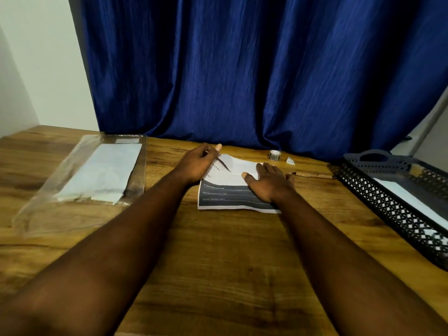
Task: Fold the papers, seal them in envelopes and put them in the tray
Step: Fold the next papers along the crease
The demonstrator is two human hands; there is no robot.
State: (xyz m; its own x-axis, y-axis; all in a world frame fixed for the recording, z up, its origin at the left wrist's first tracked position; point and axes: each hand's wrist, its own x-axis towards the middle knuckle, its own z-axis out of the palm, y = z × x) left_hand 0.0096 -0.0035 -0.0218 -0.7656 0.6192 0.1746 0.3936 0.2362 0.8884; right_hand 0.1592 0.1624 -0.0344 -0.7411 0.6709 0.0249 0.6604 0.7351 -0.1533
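Printed sheet [225, 195] lay mid-table on wooden table [218, 251], dark bands across near half. Left hand [200, 163] curled round sheet's far left corner, corner lifted off wood. Right hand [269, 183] flat, fingers straight, pressing sheet's right half down. Black mesh tray [383, 202] at right edge, well apart from sheet, white envelope [409, 198] inside. Clear plastic sleeve [80, 180] lay at left. Tape roll [274, 155] sat beyond right hand, near blue curtain [242, 69].
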